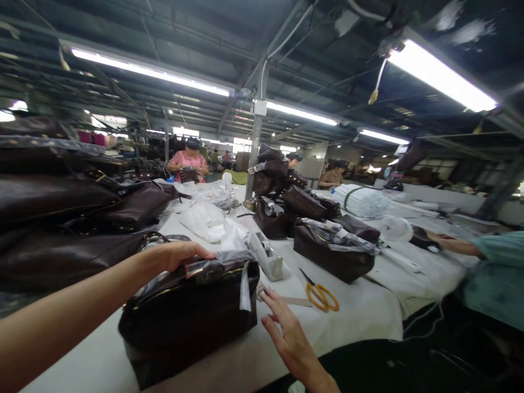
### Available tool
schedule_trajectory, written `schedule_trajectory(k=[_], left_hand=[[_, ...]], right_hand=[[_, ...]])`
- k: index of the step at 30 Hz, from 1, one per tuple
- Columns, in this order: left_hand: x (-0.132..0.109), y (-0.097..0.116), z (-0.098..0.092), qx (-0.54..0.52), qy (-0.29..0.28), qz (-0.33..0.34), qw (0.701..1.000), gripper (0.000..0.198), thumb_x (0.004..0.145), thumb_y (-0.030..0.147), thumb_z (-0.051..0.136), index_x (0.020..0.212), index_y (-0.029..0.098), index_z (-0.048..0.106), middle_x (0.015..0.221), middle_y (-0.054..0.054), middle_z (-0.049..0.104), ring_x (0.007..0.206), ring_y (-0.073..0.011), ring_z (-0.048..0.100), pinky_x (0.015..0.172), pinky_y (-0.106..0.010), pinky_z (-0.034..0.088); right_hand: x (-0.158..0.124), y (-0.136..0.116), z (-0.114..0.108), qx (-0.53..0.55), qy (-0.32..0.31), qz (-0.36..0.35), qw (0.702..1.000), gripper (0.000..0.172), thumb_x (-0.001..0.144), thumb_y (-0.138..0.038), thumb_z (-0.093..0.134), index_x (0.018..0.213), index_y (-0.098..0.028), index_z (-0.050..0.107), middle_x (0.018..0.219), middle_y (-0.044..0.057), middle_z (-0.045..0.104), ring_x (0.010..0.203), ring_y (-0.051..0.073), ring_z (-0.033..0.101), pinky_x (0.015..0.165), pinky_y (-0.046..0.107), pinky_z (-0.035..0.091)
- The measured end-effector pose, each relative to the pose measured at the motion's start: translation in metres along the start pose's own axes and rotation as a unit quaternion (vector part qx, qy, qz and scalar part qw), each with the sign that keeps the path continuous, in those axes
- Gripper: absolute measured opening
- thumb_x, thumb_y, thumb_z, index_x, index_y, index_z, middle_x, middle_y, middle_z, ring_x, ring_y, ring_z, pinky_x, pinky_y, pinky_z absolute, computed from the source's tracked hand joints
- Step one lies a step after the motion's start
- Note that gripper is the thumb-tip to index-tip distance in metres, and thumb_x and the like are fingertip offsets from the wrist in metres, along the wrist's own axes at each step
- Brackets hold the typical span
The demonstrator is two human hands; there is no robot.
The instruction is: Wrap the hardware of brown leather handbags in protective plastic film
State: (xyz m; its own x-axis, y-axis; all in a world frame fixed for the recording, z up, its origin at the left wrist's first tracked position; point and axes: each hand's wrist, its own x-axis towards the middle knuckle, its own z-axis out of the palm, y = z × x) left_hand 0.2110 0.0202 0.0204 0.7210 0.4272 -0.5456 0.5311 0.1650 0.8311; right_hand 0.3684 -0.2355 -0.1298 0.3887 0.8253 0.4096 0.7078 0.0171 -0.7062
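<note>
A dark brown leather bag [188, 322] with a gold zipper stands on the white-covered table [360, 311] right in front of me. My left hand [180, 255] is closed on the plastic-wrapped handle at the bag's top. Beside the bag's right end is my right hand [286, 333], its fingers apart and holding nothing, with the fingertips near a pale strap [292, 300]. A white wrapped tag hangs from the bag's right top corner. Scissors [322, 296] with yellow handles lie to the right, close to a grey tape dispenser [265, 255].
Dark bags [53, 202] are piled high at the left. Another bag [331, 254] stands right of the dispenser, with more behind it. A white fan [396, 229] and a bundle of white rolls [360, 202] lie farther right. A co-worker's arm [458, 244] reaches in at the right.
</note>
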Motion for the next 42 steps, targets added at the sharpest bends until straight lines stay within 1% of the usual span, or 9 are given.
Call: schedule_trajectory(k=[3, 7, 10, 14, 20, 28, 34, 38, 42], left_hand=[[0.005, -0.002, -0.002, 0.008, -0.002, -0.008, 1.0, 0.026, 0.056, 0.04, 0.074, 0.061, 0.015, 0.068, 0.059, -0.004, 0.069, 0.049, -0.0156, 0.057, 0.046, -0.023, 0.043], [0.023, -0.011, -0.013, 0.018, -0.011, -0.029, 0.999, 0.037, 0.059, 0.047, 0.071, 0.073, 0.013, 0.07, 0.063, -0.004, 0.07, 0.055, -0.0165, 0.059, 0.051, -0.022, 0.042], [0.034, -0.017, -0.023, 0.022, -0.008, -0.033, 0.999, 0.038, 0.064, 0.049, 0.067, 0.078, 0.014, 0.071, 0.066, -0.003, 0.072, 0.058, -0.0176, 0.06, 0.053, -0.022, 0.042], [0.032, -0.015, -0.019, 0.023, 0.002, -0.026, 0.999, 0.034, 0.067, 0.046, 0.066, 0.077, 0.015, 0.071, 0.07, -0.003, 0.073, 0.061, -0.0179, 0.061, 0.058, -0.023, 0.044], [0.022, 0.001, 0.0, 0.017, 0.008, -0.023, 1.0, 0.032, 0.056, 0.042, 0.075, 0.068, 0.013, 0.071, 0.062, -0.003, 0.071, 0.053, -0.0144, 0.058, 0.05, -0.021, 0.041], [0.026, 0.002, 0.0, -0.019, 0.013, -0.042, 0.999, 0.023, 0.056, 0.034, 0.076, 0.06, 0.013, 0.067, 0.056, -0.004, 0.067, 0.044, -0.0139, 0.054, 0.045, -0.024, 0.043], [0.017, 0.006, 0.009, -0.033, 0.019, -0.052, 0.998, 0.021, 0.074, 0.028, 0.066, 0.061, 0.012, 0.064, 0.049, -0.001, 0.063, 0.041, -0.0125, 0.05, 0.044, -0.022, 0.04], [0.014, 0.004, 0.01, -0.032, 0.017, -0.04, 0.999, 0.027, 0.08, 0.03, 0.06, 0.063, 0.01, 0.065, 0.051, -0.004, 0.064, 0.043, -0.0126, 0.053, 0.044, -0.021, 0.04], [0.018, 0.0, 0.006, -0.022, 0.02, -0.026, 0.999, 0.023, 0.069, 0.035, 0.069, 0.062, 0.013, 0.067, 0.055, -0.005, 0.066, 0.043, -0.0147, 0.055, 0.043, -0.023, 0.043]], right_hand=[[-0.026, 0.023, -0.004, -0.018, -0.002, 0.001, 1.0, 0.031, 0.091, -0.031, 0.047, 0.117, -0.023, 0.064, 0.115, 0.012, 0.067, 0.101, 0.023, 0.065, 0.079, 0.033, 0.058], [-0.031, 0.059, -0.022, -0.1, 0.038, 0.02, 0.994, 0.026, 0.093, -0.026, 0.044, 0.09, -0.021, 0.069, 0.083, 0.006, 0.072, 0.078, 0.02, 0.068, 0.073, 0.031, 0.056], [-0.008, 0.082, -0.036, -0.219, 0.052, 0.024, 0.974, 0.026, 0.091, -0.015, 0.044, 0.096, -0.019, 0.068, 0.094, 0.008, 0.072, 0.088, 0.02, 0.068, 0.08, 0.033, 0.054], [0.036, 0.1, -0.04, -0.374, -0.078, 0.098, 0.919, 0.022, 0.085, -0.01, 0.054, 0.1, -0.018, 0.068, 0.108, 0.011, 0.068, 0.102, 0.022, 0.063, 0.086, 0.034, 0.049], [0.08, 0.116, -0.035, -0.369, -0.172, 0.187, 0.894, 0.018, 0.065, -0.015, 0.073, 0.082, -0.015, 0.067, 0.087, 0.01, 0.071, 0.086, 0.025, 0.067, 0.069, 0.03, 0.046], [0.057, 0.109, -0.054, -0.304, -0.161, 0.226, 0.911, 0.014, 0.064, -0.004, 0.054, 0.066, -0.017, 0.057, 0.071, 0.007, 0.068, 0.068, 0.02, 0.064, 0.055, 0.027, 0.038], [0.035, 0.104, -0.079, 0.083, -0.064, 0.343, 0.933, 0.009, 0.062, -0.014, 0.057, 0.063, -0.019, 0.049, 0.046, -0.006, 0.049, 0.044, 0.013, 0.053, 0.044, 0.023, 0.038], [0.034, 0.096, -0.078, 0.156, -0.02, 0.33, 0.931, 0.022, 0.064, -0.027, 0.066, 0.08, -0.018, 0.056, 0.053, -0.007, 0.051, 0.047, 0.009, 0.051, 0.044, 0.019, 0.036], [0.027, 0.085, -0.072, 0.417, 0.001, 0.291, 0.861, 0.049, 0.062, -0.036, 0.079, 0.104, -0.02, 0.059, 0.061, -0.01, 0.045, 0.038, 0.0, 0.029, 0.038, 0.014, 0.017]])
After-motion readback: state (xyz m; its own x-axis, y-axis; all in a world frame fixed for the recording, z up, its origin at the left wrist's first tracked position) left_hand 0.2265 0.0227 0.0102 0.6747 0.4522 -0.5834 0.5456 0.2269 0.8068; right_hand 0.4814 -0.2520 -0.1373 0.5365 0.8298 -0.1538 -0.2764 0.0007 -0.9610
